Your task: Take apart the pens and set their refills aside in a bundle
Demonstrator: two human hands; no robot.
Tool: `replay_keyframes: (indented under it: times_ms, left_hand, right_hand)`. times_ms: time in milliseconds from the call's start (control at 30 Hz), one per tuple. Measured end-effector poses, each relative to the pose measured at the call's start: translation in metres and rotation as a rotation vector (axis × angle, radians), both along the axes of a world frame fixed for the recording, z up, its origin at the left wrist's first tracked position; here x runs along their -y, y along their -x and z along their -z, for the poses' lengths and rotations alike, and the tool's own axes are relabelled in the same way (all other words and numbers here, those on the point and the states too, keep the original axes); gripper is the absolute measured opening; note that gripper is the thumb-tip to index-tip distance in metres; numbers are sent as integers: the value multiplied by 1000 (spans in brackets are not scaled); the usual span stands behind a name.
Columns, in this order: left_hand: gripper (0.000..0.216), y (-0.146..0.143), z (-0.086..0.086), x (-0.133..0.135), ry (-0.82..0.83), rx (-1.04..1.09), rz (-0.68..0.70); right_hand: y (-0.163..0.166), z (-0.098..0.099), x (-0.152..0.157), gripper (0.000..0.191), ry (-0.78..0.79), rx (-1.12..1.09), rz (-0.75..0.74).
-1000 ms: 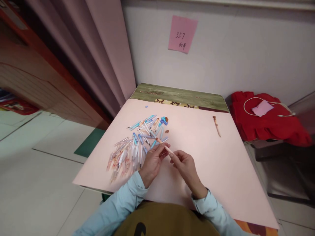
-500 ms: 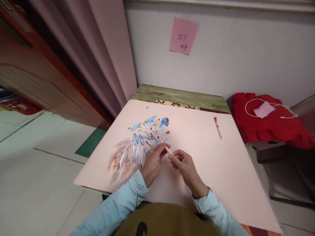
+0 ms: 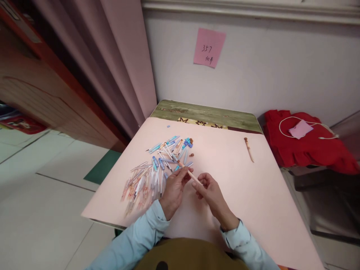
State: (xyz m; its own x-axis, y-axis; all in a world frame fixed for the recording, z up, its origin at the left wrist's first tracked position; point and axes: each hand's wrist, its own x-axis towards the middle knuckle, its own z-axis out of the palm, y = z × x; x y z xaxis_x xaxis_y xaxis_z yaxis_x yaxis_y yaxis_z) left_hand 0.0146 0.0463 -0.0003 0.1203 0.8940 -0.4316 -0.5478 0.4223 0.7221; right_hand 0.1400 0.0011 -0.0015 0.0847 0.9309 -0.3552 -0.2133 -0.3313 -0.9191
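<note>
A slim pale pink pen [image 3: 194,178] slants between my two hands, its brownish upper end pointing away from me. My left hand [image 3: 173,189] is closed around its middle in a pinch. The thumb and fingers of my right hand [image 3: 210,192] pinch its near end. Beyond and left of my hands lies a loose heap of pen parts [image 3: 157,161]: blue and white barrels, thin refills and clear pinkish tubes. Small blue and brown caps [image 3: 188,143] are bunched at the heap's far right. A lone brown piece [image 3: 191,155] rests close by.
One pen with a brown top [image 3: 249,150] lies at the right of the pink-covered table [image 3: 239,210]. A small blue piece [image 3: 168,126] is near the far left edge. A red cloth [image 3: 298,150] with a white cable [image 3: 281,127] sits beyond the right edge.
My right hand has drawn slightly away from the left, and more of the pen's pale length shows between them. The view has tilted up a little.
</note>
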Motion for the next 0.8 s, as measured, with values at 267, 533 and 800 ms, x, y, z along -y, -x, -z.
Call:
replay_keyframes:
  times_ms: [267, 533, 800]
  left_hand:
    - [23, 4, -1, 1, 1, 24, -14]
    - [23, 10, -4, -5, 43, 68, -73]
    - [12, 24, -5, -14, 188, 133, -119]
  right_hand:
    - [3, 1, 0, 42, 14, -8, -91]
    - [3, 3, 3, 34, -49, -27, -49]
    - [-2, 2, 8, 37, -12, 2, -48]
